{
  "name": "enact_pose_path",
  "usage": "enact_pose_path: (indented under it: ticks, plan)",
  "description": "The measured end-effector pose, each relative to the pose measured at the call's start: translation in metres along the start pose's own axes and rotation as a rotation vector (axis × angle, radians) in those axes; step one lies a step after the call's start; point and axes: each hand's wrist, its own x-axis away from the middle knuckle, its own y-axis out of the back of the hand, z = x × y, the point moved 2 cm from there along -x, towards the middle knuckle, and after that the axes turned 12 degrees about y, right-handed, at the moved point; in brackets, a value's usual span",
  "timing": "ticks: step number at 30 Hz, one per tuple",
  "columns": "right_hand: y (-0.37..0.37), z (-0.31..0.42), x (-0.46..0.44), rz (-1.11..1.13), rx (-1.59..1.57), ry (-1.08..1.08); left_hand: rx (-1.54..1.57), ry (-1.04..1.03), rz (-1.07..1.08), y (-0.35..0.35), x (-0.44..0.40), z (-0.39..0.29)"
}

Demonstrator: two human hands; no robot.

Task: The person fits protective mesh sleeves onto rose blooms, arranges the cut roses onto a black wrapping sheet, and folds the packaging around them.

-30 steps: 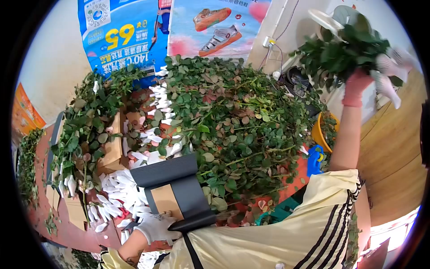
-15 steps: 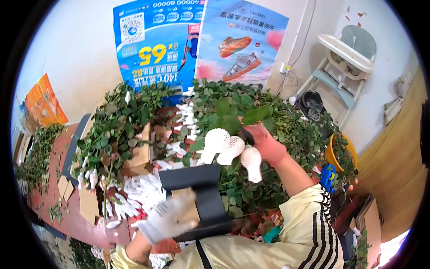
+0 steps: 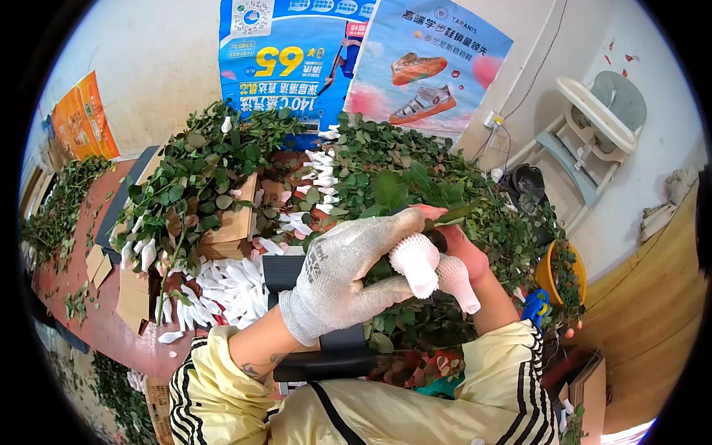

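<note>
My left hand [image 3: 348, 267], in a grey-white knit glove, reaches across in front of me. Its fingers and thumb close around a rose head in a white foam net sleeve [image 3: 414, 261]. My right hand [image 3: 463, 252], in a pinkish glove, grips the leafy rose stems [image 3: 404, 189] just behind, its fingers partly hidden. A second netted rose head [image 3: 457, 282] hangs beside the first, against my right hand. Beneath my left forearm is a black padded stand [image 3: 322, 363], partly covered by the arm.
Loose white net sleeves [image 3: 233, 289] are heaped at left beside stacked cardboard pieces [image 3: 226, 241]. Leafy roses [image 3: 200, 163] lie at left, and more foliage [image 3: 371, 152] covers the right side. A yellow bucket [image 3: 549, 274] and a high chair [image 3: 593, 133] stand at right.
My left hand has risen from the black stand and cardboard to the netted roses, and now closes on one. My right hand has shifted slightly right. The camera view has tilted down.
</note>
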Motion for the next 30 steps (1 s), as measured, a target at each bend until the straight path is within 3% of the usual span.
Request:
enact_pose_path:
  ticks: [4, 10, 13, 17, 18, 21, 24, 30]
  plan:
    - [-0.001, 0.0, -0.004, 0.065, 0.131, 0.11, 0.015, 0.021, -0.009, -0.002, 0.003, 0.003]
    - [-0.008, 0.01, -0.003, -0.006, -0.029, 0.059, 0.02, 0.12, 0.066, 0.002, 0.001, -0.004]
    - [-0.006, 0.003, -0.001, 0.018, -0.077, -0.01, 0.068, 0.113, 0.064, 0.005, -0.001, -0.007]
    - [-0.006, -0.003, 0.004, -0.198, -0.338, -0.222, 0.028, 0.004, 0.051, 0.015, -0.002, -0.012]
    - [-0.006, 0.005, 0.0, -0.074, -0.179, -0.085, 0.047, 0.001, 0.064, 0.016, -0.001, -0.01]
    - [-0.013, 0.014, -0.004, 0.011, 0.063, -0.027, 0.126, 0.096, 0.056, 0.015, 0.0, -0.012]
    - [-0.008, 0.009, -0.006, 0.167, 0.301, 0.264, 0.185, 0.081, 0.028, 0.014, 0.001, -0.01]
    - [-0.004, 0.002, -0.006, 0.225, 0.431, 0.277, 0.082, 0.04, 0.029, 0.014, 0.0, -0.014]
